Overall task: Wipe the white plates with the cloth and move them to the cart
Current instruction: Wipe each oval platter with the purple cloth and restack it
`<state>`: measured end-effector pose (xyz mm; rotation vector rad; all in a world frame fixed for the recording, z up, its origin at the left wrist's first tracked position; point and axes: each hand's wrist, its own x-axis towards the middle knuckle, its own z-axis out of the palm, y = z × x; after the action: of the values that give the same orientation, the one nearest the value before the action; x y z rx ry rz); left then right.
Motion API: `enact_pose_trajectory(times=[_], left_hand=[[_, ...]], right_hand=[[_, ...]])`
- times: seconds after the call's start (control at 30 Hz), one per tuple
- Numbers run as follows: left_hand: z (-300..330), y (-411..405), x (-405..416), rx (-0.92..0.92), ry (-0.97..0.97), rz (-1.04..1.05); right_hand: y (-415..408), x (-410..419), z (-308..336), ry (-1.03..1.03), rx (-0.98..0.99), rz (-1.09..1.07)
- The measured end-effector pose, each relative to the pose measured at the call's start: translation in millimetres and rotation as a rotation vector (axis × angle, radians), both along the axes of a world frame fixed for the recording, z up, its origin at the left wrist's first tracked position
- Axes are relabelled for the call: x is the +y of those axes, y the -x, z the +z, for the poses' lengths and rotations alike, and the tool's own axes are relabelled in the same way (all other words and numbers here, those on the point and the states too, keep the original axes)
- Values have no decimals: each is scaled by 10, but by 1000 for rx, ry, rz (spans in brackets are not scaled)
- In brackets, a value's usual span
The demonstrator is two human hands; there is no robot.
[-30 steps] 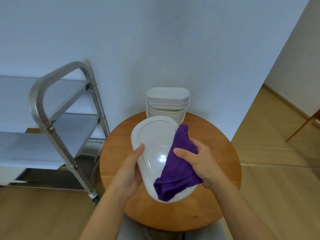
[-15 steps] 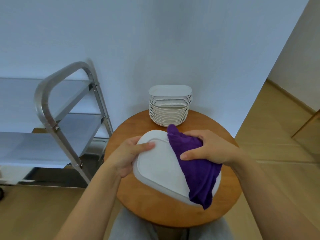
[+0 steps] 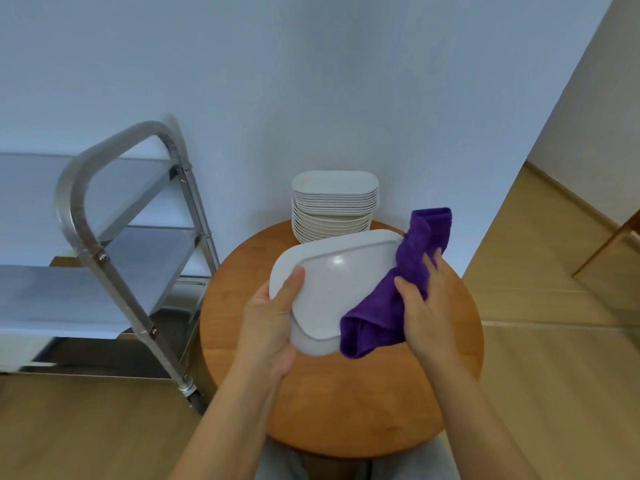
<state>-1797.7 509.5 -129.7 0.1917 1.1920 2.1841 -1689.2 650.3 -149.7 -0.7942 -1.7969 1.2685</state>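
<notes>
The left hand [image 3: 268, 320] grips the white plate [image 3: 332, 289] by its left end, nearest the cart [image 3: 104, 258], while the right hand [image 3: 424, 311] presses the purple cloth [image 3: 398, 289] on its right.

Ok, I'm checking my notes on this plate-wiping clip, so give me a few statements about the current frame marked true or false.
1. The left hand holds the white plate by its edge. True.
2. The purple cloth lies flat on the round wooden table. False: the right hand presses it against the plate.
3. A stack of white plates stands on the table near the wall. True.
4. The held plate rests on the metal cart. False: it is held above the table.
</notes>
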Motion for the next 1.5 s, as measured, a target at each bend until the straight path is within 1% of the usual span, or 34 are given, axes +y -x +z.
enact_pose_trajectory(times=[0.07, 0.13, 0.2, 0.27, 0.33, 0.4, 0.47, 0.53, 0.6, 0.67, 0.7, 0.73, 0.77, 0.8, 0.83, 0.87, 0.93, 0.97, 1.0, 1.03, 1.07, 1.1, 1.13, 1.17, 1.2, 1.23, 1.27, 1.3, 1.33, 1.37, 1.4, 1.43, 1.5], left_hand=[[-20, -87, 56, 40, 14, -8], [-51, -154, 127, 40, 53, 1], [-89, -184, 165, -8, 98, -10], [-137, -172, 150, 20, 153, -6], [-180, -125, 110, 70, 192, 42], [-184, -60, 63, 83, 222, 86], [-186, 8, 32, 37, 212, 100], [-196, 17, 3, -51, 136, 86], [-225, -9, -8, -88, 111, 68], [-239, -35, -6, -89, 96, 38], [-248, -47, -7, -70, 90, 26], [-249, -72, -6, -29, 109, 34], [-247, -107, -13, 49, 175, 60], [-244, -154, -19, 175, 273, 84], [-252, -217, -27, 353, 369, 89], [-285, -291, -29, 597, 430, 76], [-424, -378, -18, 1216, 495, 87], [-483, -383, -5, 1475, 506, 119], [-521, -379, 6, 1679, 512, 165], [-540, -360, 12, 1814, 508, 195], [-540, -339, 15, 1885, 503, 215], [-550, -323, 4, 1907, 518, 217], [-559, -331, -20, 1880, 552, 220], [-568, -350, -44, 1783, 587, 216], [-557, -370, -48, 1610, 609, 195], [-518, -392, -43, 1369, 638, 169], [-466, -415, -35, 1083, 671, 148], [-440, -428, -18, 756, 671, 122], [-421, -424, 1, 399, 579, 82], [-437, -390, 24, 78, 411, 57], [-491, -341, 35, -125, 289, 43], [-529, -298, 20, -200, 220, 29], [-565, -237, -26, -146, 174, 37]], right_hand=[[90, -93, -19, -141, -165, 7], [195, -247, -62, -256, -332, 26], [292, -453, -111, -373, -383, 68], [375, -650, -131, -458, -353, 99], [419, -762, -137, -466, -308, 153], [403, -815, -161, -434, -256, 280], [344, -826, -214, -425, -208, 411], [270, -792, -299, -441, -192, 475], [200, -730, -383, -480, -196, 455], [142, -678, -461, -500, -204, 365], [114, -665, -483, -439, -200, 313], [93, -651, -479, -287, -175, 254], [82, -627, -449, -46, -122, 196], [75, -596, -397, 219, -44, 143], [70, -542, -337, 459, 41, 101], [65, -468, -282, 648, 125, 87], [51, -361, -185, 913, 282, 127], [37, -342, -143, 967, 329, 161], [22, -337, -114, 969, 348, 197], [8, -336, -94, 945, 347, 216], [-6, -325, -95, 903, 326, 210], [-15, -308, -105, 867, 297, 186], [-22, -295, -111, 844, 271, 149], [-27, -286, -122, 826, 246, 108], [-34, -275, -143, 812, 229, 78], [-36, -283, -152, 808, 227, 59], [-34, -294, -166, 808, 232, 51], [-34, -310, -185, 805, 240, 56], [-33, -321, -215, 792, 247, 66], [-35, -332, -238, 766, 241, 68], [-37, -340, -250, 726, 222, 61], [-42, -342, -256, 675, 193, 45], [-60, -327, -256, 544, 129, 4]])
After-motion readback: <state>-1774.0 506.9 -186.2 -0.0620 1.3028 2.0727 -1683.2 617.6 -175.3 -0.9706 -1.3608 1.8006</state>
